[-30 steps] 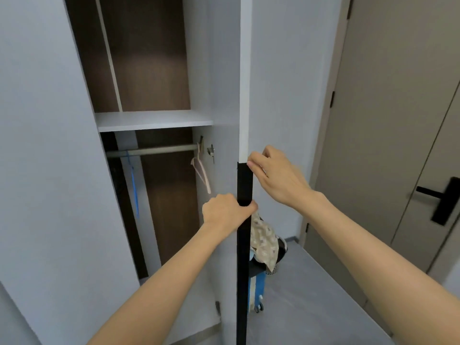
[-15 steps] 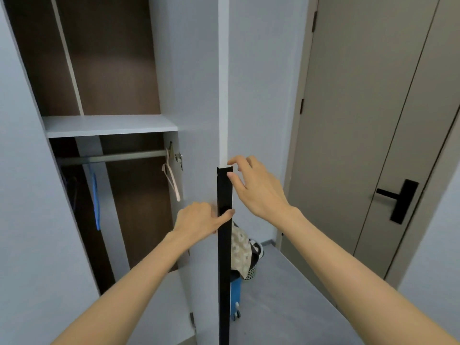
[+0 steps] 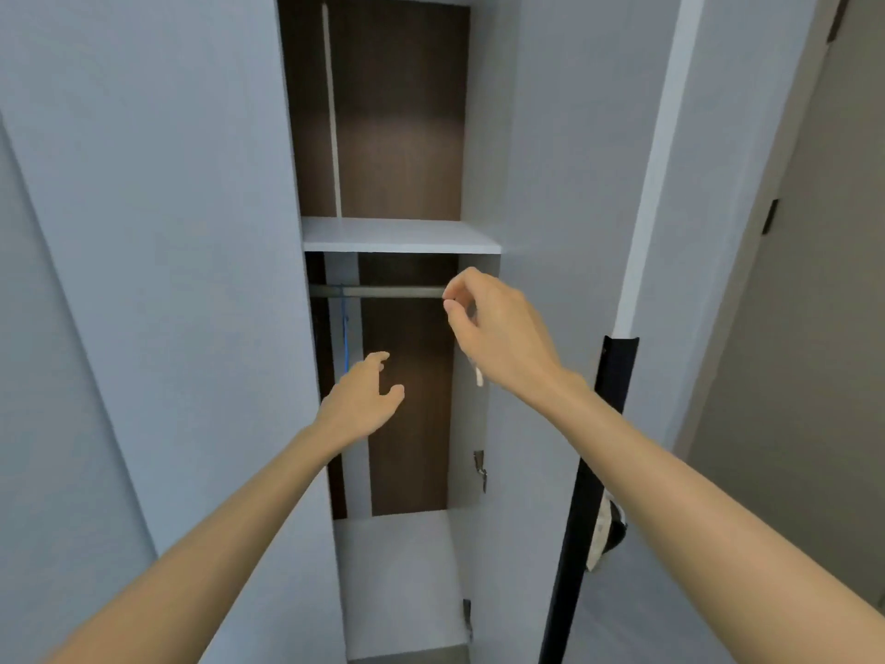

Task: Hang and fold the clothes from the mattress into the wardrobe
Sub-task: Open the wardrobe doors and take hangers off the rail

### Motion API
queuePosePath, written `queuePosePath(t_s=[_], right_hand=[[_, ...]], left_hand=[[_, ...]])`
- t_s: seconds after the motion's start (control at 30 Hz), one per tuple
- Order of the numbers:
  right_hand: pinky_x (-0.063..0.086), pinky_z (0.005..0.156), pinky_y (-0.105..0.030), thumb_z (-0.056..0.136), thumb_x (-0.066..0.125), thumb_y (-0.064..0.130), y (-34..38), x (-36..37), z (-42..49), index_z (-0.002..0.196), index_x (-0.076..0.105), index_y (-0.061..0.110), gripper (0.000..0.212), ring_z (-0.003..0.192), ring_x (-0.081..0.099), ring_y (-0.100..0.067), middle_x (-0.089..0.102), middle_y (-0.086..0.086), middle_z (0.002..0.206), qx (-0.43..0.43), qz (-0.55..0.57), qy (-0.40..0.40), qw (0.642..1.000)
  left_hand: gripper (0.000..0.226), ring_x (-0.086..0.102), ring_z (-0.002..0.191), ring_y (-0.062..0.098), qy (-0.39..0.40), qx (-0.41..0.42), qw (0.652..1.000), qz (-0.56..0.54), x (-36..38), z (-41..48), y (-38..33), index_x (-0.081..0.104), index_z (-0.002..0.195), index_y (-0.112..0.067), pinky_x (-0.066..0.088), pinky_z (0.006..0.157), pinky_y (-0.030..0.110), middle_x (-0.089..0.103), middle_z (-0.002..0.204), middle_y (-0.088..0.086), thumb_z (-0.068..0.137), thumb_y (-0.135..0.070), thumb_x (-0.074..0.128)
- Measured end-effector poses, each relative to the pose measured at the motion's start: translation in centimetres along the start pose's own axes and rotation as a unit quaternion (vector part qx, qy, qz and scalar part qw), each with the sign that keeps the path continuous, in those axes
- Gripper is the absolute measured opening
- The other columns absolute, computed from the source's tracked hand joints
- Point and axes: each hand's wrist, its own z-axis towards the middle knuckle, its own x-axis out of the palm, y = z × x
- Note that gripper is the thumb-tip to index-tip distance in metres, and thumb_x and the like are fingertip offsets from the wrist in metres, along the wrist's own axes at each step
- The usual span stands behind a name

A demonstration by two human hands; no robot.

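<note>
Reaching to the right end of the one rail (image 3: 392,292), the right hand (image 3: 498,337) curls its fingers over a pale hanger (image 3: 479,376); whether it grips cannot be told. The left hand (image 3: 364,400) is loosely spread, holding nothing. A second, blue hanger (image 3: 344,328) hangs left. The wardrobe (image 3: 397,136) stands straight ahead, grey, brown-backed, with one white shelf (image 3: 397,234).

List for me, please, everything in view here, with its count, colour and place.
wardrobe: one, grey-white, brown back, straight ahead
rail: one, grey, across the wardrobe
shelf: one, white, above rail
blue hanger: one, rail's left end
pale hanger: one, rail's right end, mostly hidden
wardrobe door: one, black-edged, open, right
room door: one, beige, far right
left hand: one, open, empty, below rail
right hand: one, fingers curled at pale hanger, grip unclear
</note>
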Motion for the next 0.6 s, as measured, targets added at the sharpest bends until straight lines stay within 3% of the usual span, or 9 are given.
queuePosePath(t_s=[0.17, 0.27, 0.43, 0.6], right_hand=[[0.044, 0.069, -0.018, 0.098, 0.048, 0.028, 1.6, 7.4, 4.4, 0.114, 0.057, 0.021, 0.020, 0.081, 0.053, -0.004, 0.061, 0.007, 0.109, 0.025, 0.071, 0.036, 0.997], [0.047, 0.080, -0.019, 0.098, 0.050, 0.026, 2.4, 12.0, 7.5, 0.120, 0.056, 0.020, 0.024, 0.091, 0.054, -0.005, 0.059, 0.005, 0.117, 0.045, 0.123, 0.048, 0.990], [0.040, 0.089, -0.018, 0.097, 0.051, 0.020, 2.7, 18.8, 14.0, 0.128, 0.053, 0.018, 0.031, 0.111, 0.053, -0.010, 0.056, 0.002, 0.125, 0.035, 0.161, 0.061, 0.984], [0.031, 0.100, -0.021, 0.099, 0.049, 0.023, 2.6, 24.1, 21.7, 0.140, 0.043, 0.015, 0.043, 0.131, 0.040, -0.014, 0.048, 0.001, 0.140, 0.034, 0.156, 0.041, 0.986]], left_hand=[[0.085, 0.015, 0.144, 0.030, -0.130, -0.072, 0.989, 0.010, -3.6, 1.9, 6.4, 0.002, 0.152, -0.026, 0.030, 0.110, 0.044, 0.002, 0.159, 0.007, 0.090, -0.032, 0.061], [0.101, -0.003, 0.146, 0.032, -0.182, -0.089, 0.979, 0.036, -5.0, 4.4, 9.8, -0.012, 0.150, -0.028, 0.021, 0.113, 0.048, -0.015, 0.158, 0.006, 0.086, -0.037, 0.065], [0.111, -0.024, 0.142, 0.034, -0.201, -0.097, 0.971, 0.086, -6.2, 10.9, 14.5, -0.028, 0.143, -0.026, 0.002, 0.113, 0.058, -0.031, 0.153, 0.008, 0.084, -0.046, 0.064], [0.120, -0.033, 0.138, 0.030, -0.203, -0.065, 0.971, 0.107, -6.9, 18.1, 17.6, -0.037, 0.136, -0.026, -0.006, 0.112, 0.059, -0.040, 0.148, 0.006, 0.079, -0.057, 0.064]])
